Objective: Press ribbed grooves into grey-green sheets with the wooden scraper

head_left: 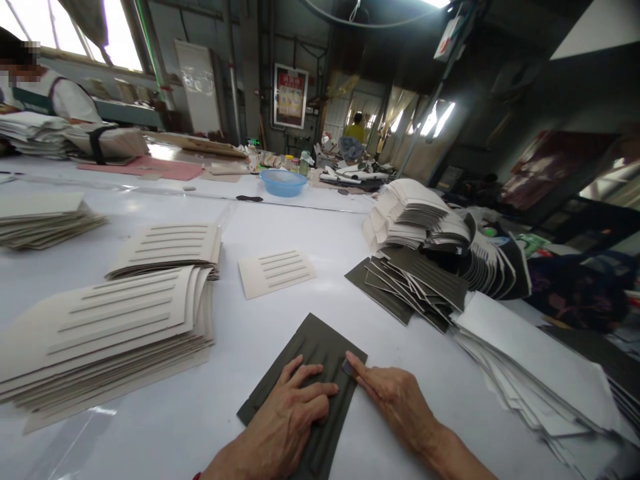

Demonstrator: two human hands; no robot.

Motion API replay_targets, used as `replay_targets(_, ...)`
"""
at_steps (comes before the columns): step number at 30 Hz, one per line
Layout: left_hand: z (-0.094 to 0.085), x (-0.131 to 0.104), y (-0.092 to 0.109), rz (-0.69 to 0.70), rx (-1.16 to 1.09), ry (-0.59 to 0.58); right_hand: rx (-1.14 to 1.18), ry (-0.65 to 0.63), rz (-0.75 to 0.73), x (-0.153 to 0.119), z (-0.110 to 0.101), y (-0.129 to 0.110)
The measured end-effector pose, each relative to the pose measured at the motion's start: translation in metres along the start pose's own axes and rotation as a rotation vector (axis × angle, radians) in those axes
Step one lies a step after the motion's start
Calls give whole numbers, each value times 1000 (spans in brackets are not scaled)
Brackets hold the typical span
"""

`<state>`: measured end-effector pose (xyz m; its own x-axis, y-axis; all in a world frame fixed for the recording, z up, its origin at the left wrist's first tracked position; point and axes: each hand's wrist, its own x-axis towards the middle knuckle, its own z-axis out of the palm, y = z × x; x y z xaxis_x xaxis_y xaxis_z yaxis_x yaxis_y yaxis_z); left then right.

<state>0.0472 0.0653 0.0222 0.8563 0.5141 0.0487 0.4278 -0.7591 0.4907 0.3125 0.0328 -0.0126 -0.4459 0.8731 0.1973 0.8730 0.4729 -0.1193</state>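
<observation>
A dark grey-green panel (313, 333) with raised parallel ridges lies at an angle on the white table, near its front edge. My left hand (295, 413) rests flat on the panel with its fingers spread. At the panel's right edge, my right hand (395, 393) has its fingers closed on a small dark flat piece (349, 367), pressed against the panel's surface. Beyond the panel is a single pale sheet (277, 272) with several raised strips. Stacks of similar pale striped sheets (125, 310) stand on the left.
Dark panels (400, 283) lie fanned out at the right, in front of curved pale stacks (407, 207). White sheets (535, 360) fill the right side. Farther back are a blue basin (283, 182) and a person (70, 97) at the upper left.
</observation>
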Motion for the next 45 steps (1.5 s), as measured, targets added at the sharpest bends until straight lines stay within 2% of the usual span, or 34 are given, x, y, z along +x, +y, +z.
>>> replay_targets(4, -2, -2, 3, 43, -17, 48, -96, 35, -125, 5, 5, 4)
replay_targets(9, 0, -3, 3, 75, -21, 114, -154, -42, -166, 55, 6, -13)
replay_targets(14, 4, -3, -1, 76, -40, 98, -167, -93, -122, 118, 15, -28)
replay_targets(17, 7, -4, -3, 80, -27, 115, -190, -70, 5, 150, 14, -12)
replay_targets(19, 7, -5, -3, 76, -17, 129, -208, -37, 147, 159, 7, 6)
replay_targets(21, 6, -5, -2, 69, -6, 126, -204, -4, 256, 149, -4, 21)
replay_targets(23, 4, -5, 0, 69, 8, 116, -177, 10, 287, 119, -14, 25)
replay_targets(27, 6, -4, -2, 72, 35, 89, -45, -25, 197, 37, -16, 2)
replay_targets(29, 8, -3, -3, 74, 29, 91, -22, -40, 119, 14, -10, -9)
replay_targets(32, 6, -2, -3, 85, 11, 94, -104, -48, 130, 19, -4, -3)
replay_targets(36, -2, -1, -4, 115, -19, 25, -147, 32, 387, 59, -14, 32)
replay_targets(38, -3, -1, -6, 115, -48, 5, -110, 79, 447, 66, -23, 43)
replay_targets(41, -2, -1, -7, 99, -82, 26, -23, 108, 428, 51, -34, 35)
replay_targets(45, -5, -3, 3, 150, -119, 6, 135, 73, 310, 11, -36, 1)
